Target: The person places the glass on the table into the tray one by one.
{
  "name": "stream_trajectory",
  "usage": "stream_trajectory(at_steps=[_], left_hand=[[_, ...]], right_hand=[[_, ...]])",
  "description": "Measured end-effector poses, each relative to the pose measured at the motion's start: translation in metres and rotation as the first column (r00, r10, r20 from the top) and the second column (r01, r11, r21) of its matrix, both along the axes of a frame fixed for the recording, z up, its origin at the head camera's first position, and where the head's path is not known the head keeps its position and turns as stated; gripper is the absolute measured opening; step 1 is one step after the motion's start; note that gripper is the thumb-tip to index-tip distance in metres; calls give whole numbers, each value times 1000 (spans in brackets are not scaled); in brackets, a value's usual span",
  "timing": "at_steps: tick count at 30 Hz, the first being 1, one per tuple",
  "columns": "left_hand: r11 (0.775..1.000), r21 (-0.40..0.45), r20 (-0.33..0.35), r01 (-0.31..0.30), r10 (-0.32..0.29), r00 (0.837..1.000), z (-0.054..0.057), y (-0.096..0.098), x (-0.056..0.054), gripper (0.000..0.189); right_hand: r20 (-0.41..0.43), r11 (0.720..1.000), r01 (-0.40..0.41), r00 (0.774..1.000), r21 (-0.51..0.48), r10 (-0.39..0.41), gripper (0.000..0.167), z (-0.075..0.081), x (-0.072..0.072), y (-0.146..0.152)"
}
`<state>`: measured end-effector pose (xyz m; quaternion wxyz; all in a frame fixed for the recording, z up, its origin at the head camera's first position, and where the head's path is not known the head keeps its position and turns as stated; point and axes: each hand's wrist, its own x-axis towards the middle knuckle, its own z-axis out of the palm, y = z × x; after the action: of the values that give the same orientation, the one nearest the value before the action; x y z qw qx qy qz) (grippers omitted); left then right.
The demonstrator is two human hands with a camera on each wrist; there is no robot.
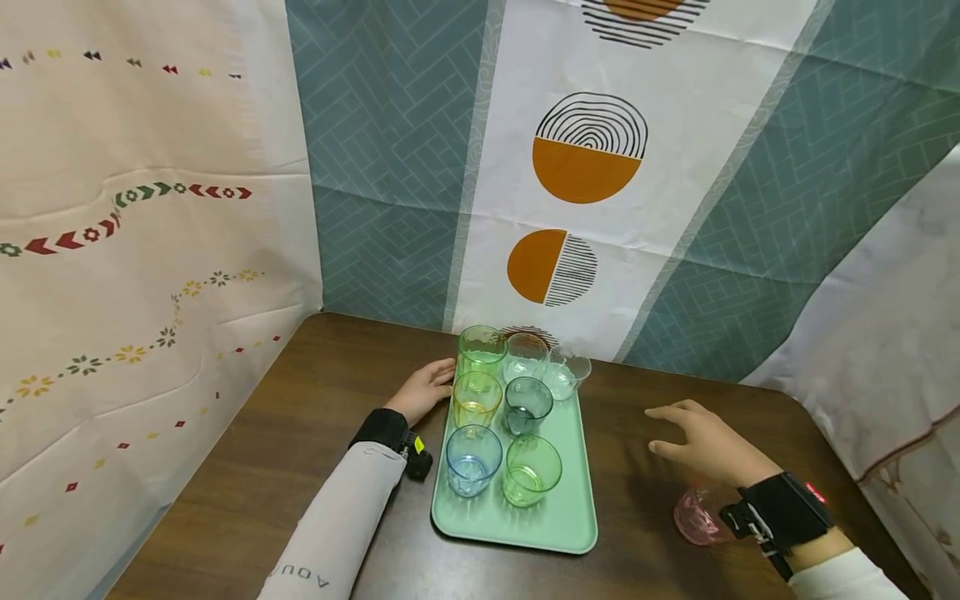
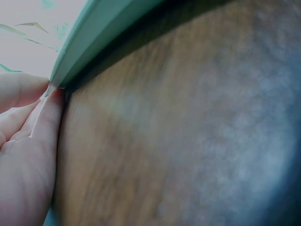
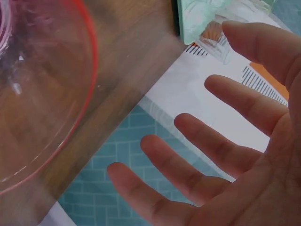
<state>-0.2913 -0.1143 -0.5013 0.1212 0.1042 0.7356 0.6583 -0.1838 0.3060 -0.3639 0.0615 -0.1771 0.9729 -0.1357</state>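
Note:
A light green tray (image 1: 517, 527) lies lengthwise on the table with several glasses standing on it. My left hand (image 1: 422, 392) is at its left side, and the left wrist view shows the thumb and a finger pinching the tray's rim (image 2: 89, 42). Closest to that hand are a tall green glass (image 1: 482, 346) and a yellow glass (image 1: 476, 400). My right hand (image 1: 705, 440) hovers right of the tray, fingers spread and holding nothing. A pink glass (image 1: 699, 517) stands on the table beneath the right wrist, partly hidden by it; its red rim shows large in the right wrist view.
Nearest on the tray are a blue glass (image 1: 472, 462) and a light green glass (image 1: 532, 472). A grey glass (image 1: 528, 406) stands mid-tray, with clear glasses (image 1: 566, 373) at the far right end. Patterned cloth (image 1: 382, 208) hangs behind the brown table (image 1: 300, 433).

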Motion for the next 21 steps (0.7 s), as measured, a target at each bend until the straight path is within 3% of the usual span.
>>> stream_trajectory(at_steps=[10, 16, 21], left_hand=[[1000, 6, 2, 3, -3, 1000, -1, 0, -1, 59], [1000, -14, -5, 11, -11, 1000, 2, 0, 1, 59], [1000, -15, -10, 12, -12, 1000, 1, -1, 0, 58]], right_hand=[[71, 1000, -1, 997, 28, -1, 54, 6, 16, 13], [155, 1000, 2, 988, 19, -5, 55, 5, 30, 21], [138, 1000, -8, 990, 9, 7, 51, 1, 36, 29]])
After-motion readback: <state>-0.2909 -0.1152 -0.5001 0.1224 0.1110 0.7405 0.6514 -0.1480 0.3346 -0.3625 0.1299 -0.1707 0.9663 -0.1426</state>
